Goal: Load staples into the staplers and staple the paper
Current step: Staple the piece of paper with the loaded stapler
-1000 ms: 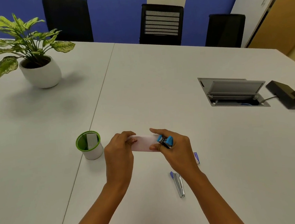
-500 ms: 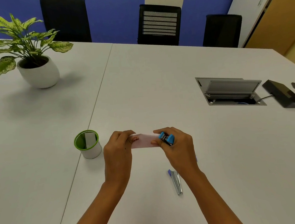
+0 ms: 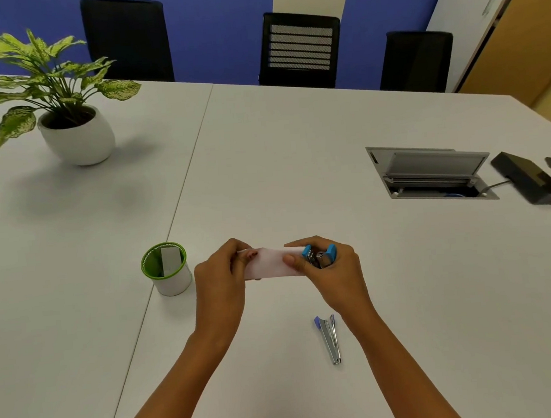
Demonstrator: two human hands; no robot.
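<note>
I see the left hand (image 3: 222,279) pinching the left end of a folded paper strip (image 3: 270,267), held above the tabletop (image 3: 296,161) toward its near edge. The right hand (image 3: 330,272) grips a blue stapler (image 3: 320,256) clamped on the strip's right end. A second stapler (image 3: 330,338) lies nearer me; a green-rimmed cup (image 3: 168,271) stands left.

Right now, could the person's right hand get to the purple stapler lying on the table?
Probably yes, but not freely: the right hand is busy gripping the blue stapler on the paper. The purple stapler lies close below that wrist with bare table between, so nothing blocks it once the hand lets go.
</note>
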